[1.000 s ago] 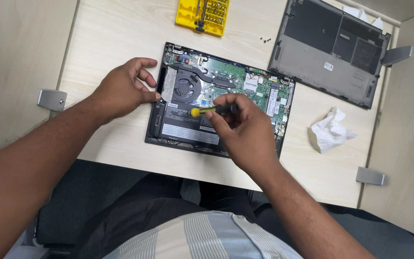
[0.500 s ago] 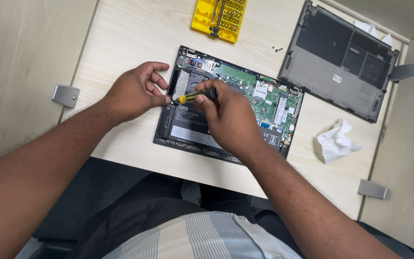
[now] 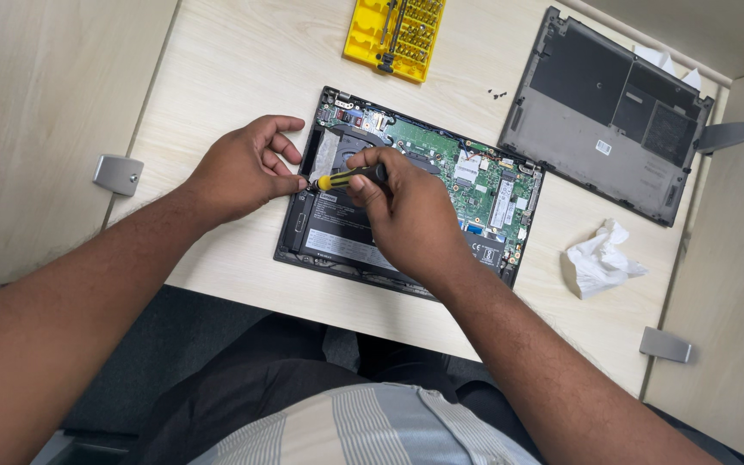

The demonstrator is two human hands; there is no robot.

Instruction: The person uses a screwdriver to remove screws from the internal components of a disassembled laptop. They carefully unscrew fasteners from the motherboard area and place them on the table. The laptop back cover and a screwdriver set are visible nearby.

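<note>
Two hands work on an opened laptop [image 3: 406, 194] on a pale wooden table [image 3: 217, 77].
Right hand [image 3: 411, 215] grips a yellow-tipped screwdriver [image 3: 346, 178]; left hand [image 3: 243, 168], fingers curled, steadies the laptop's left edge.

The desk [image 3: 243, 60] is pale matt wood-grain laminate, the removed laptop cover [image 3: 613, 112] dull grey plastic, the bit case [image 3: 363, 34] glossy yellow plastic, the crumpled tissue [image 3: 596, 258] soft white paper.

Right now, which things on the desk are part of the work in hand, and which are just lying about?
In use:
opened laptop
screwdriver, held by right hand
left hand, steadying the laptop's edge

Lying about:
yellow bit case
removed bottom cover
crumpled tissue
loose screws
</note>
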